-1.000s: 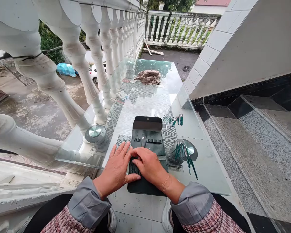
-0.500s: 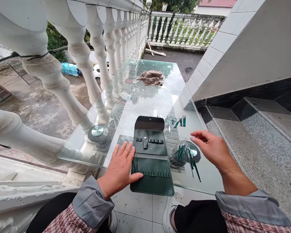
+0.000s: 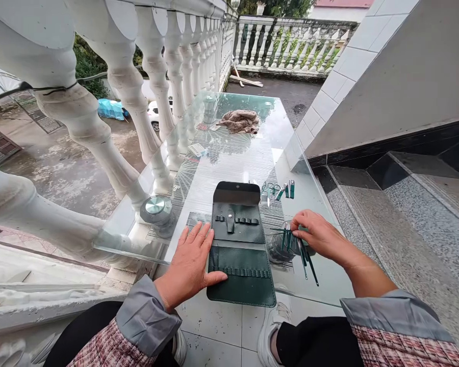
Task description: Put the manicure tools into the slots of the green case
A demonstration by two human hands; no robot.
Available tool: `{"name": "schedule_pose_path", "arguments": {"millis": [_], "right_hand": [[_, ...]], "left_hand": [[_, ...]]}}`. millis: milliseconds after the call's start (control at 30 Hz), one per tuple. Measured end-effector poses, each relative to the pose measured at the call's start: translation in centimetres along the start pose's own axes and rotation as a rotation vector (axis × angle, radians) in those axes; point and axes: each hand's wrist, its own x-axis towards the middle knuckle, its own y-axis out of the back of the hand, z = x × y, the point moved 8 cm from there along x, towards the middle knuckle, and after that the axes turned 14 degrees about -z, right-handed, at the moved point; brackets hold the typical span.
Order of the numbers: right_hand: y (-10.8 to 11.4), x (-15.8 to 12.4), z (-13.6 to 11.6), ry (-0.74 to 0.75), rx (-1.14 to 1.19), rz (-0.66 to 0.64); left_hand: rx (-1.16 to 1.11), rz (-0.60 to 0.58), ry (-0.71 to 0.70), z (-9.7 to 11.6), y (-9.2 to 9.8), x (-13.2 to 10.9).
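Note:
A dark green manicure case (image 3: 240, 257) lies unfolded on the glass table, with rows of elastic loops and a small snap strap; its loops look bare. My left hand (image 3: 189, 262) rests flat on the case's left edge, fingers spread. Slim green-handled manicure tools (image 3: 304, 262) lie in a loose heap over a round metal disc on the table's right side. My right hand (image 3: 317, 234) is at that heap, thumb and fingertips pinched around one of the tools; the exact tool is partly hidden. Beyond it, nail clippers (image 3: 289, 189) and small scissors (image 3: 270, 189) lie together.
The glass table (image 3: 248, 158) stretches away from me, with a crumpled brown cloth (image 3: 240, 122) and a small card (image 3: 197, 150) on it. A white balustrade (image 3: 126, 86) runs along the left. Stone steps (image 3: 371, 204) rise on the right.
My right hand has moved left and down to the heap of tools, and its fingers have closed in a pinch there. My left hand has stayed on the case.

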Motion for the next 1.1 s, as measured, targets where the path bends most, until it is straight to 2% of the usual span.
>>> {"name": "schedule_pose_path", "arguments": {"millis": [167, 300, 367, 433, 533, 633, 900, 1100], "right_hand": [[0.7, -0.6, -0.2, -0.02, 0.097, 0.017], [1.3, -1.4, -1.1, -0.07, 0.259, 0.119], [0.8, -1.4, -3.0, -0.001, 0.317, 0.116], [-0.2, -1.2, -5.9, 0.126, 0.313, 0.048], [-1.9, -1.1, -10.2, 0.344, 0.206, -0.031], [-3.0, -1.3, -13.0, 0.502, 0.065, -0.009], [-4.1, -1.7, -15.6, 0.647, -0.185, 0.055], [-4.0, -1.6, -16.9, 0.716, -0.21, 0.147]], "left_hand": [[-0.024, -0.017, 0.018, 0.2, 0.4, -0.1], [-0.034, -0.066, 0.035, 0.3, 0.4, 0.0], [-0.05, -0.088, 0.038, 0.3, 0.3, 0.0], [-0.075, -0.096, 0.034, 0.3, 0.4, 0.0], [-0.109, -0.125, 0.033, 0.3, 0.4, 0.0], [-0.129, -0.169, 0.036, 0.2, 0.3, 0.0], [-0.21, -0.221, -0.01, 0.2, 0.6, -0.3], [-0.211, -0.214, -0.003, 0.2, 0.6, -0.3]]}}
